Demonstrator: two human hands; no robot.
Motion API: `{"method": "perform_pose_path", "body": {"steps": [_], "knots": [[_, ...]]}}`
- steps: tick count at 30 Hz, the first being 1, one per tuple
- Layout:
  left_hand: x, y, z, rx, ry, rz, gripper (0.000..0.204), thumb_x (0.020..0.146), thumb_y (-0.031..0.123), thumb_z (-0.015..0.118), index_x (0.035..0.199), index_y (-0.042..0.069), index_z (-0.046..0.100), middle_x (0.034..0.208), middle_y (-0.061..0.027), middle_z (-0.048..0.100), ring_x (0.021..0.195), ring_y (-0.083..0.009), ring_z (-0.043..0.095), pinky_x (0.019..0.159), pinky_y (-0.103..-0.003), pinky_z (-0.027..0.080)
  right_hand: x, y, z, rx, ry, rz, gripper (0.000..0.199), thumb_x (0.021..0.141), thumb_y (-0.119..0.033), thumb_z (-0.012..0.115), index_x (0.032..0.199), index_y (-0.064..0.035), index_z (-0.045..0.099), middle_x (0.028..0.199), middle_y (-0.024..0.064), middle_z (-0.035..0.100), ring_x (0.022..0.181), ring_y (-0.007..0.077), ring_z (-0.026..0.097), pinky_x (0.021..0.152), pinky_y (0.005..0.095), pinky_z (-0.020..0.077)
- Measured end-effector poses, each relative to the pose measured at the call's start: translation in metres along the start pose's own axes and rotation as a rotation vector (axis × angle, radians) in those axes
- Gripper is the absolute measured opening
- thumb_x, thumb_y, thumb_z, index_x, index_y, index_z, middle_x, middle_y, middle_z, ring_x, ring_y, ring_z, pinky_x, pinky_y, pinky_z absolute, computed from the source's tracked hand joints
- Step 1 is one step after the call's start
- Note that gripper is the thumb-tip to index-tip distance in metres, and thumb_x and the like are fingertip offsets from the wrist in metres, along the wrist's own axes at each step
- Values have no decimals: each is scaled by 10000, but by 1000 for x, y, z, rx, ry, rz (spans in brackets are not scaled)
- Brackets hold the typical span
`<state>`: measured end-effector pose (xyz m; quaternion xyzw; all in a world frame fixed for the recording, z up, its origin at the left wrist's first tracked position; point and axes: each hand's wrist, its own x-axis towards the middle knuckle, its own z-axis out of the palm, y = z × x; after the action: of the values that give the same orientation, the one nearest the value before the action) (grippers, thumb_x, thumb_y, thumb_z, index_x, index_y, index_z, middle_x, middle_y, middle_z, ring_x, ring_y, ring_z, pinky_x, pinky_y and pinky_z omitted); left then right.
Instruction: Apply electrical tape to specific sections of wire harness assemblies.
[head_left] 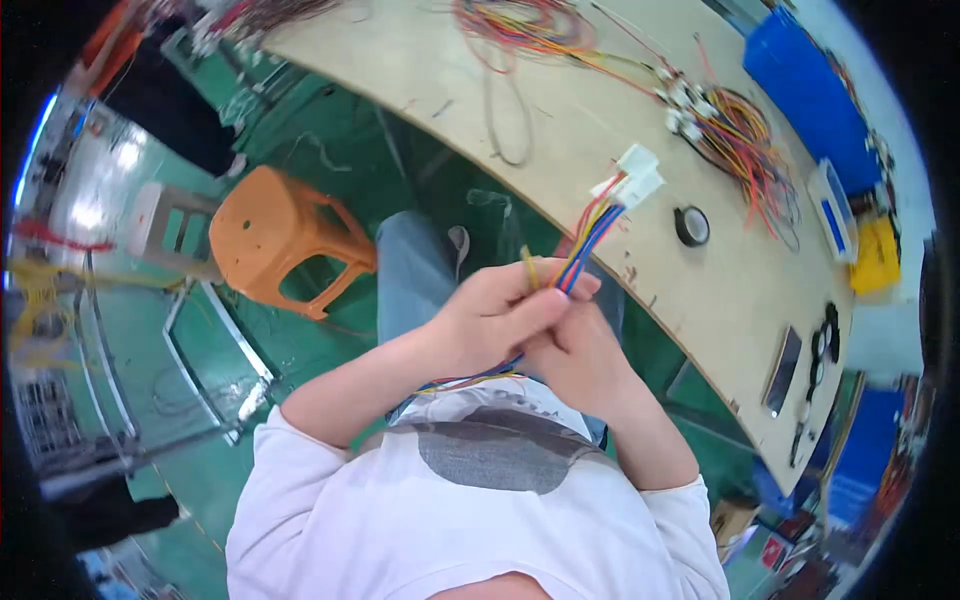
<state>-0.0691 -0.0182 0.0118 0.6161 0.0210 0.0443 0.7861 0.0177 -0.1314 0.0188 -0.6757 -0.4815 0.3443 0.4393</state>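
Note:
A wire harness (592,243) of blue, yellow, red and black wires runs up out of my two hands, which are close together in front of my body. White plug connectors (637,178) at its upper end reach over the table's edge. My left hand (485,312) is closed round the wires, thumb laid across them. Against it from the right, my right hand (578,352) grips the same bundle, its fingers partly hidden. A short yellow strip (529,268) sticks up by the left fingers; its kind is unclear. Below the hands, loose wires (470,380) trail across my lap.
On the wooden table (600,120) lie a black tape roll (691,226), wire bundles with white connectors (740,135), more wires (525,30) and a phone (783,371). A blue bin (808,95) stands beyond. An orange stool (265,235) is at left, near another person's legs (175,110).

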Motion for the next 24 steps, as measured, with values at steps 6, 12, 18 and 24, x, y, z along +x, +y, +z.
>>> {"method": "perform_pose_path", "body": {"steps": [6,12,18,24], "knots": [[-1,1,10,-275,191,-212,231,906,214,333,800,26,418,667,-86,545,533,-119,507,503,-232,418,-33,14,-69,244,197,310,206,802,-162,488,920,-4,547,826,112,600,599,138,551,479,234,425],[5,-12,21,108,222,-184,191,891,177,385,819,17,460,553,6,433,483,-48,381,445,-195,346,3,14,-78,582,310,204,293,868,-271,432,921,-2,535,737,46,586,497,49,455,423,166,345],[19,-24,17,336,264,-153,96,833,78,482,822,-7,526,546,-22,415,495,-87,375,464,-212,329,6,38,-74,875,393,131,307,841,-285,479,892,15,518,660,70,535,474,96,459,407,200,316],[23,-48,7,695,295,234,121,753,48,550,856,-14,536,955,-122,429,719,-224,490,654,-273,416,8,38,-81,724,318,217,314,758,-244,575,911,24,519,679,70,546,493,105,485,430,203,358]]}}
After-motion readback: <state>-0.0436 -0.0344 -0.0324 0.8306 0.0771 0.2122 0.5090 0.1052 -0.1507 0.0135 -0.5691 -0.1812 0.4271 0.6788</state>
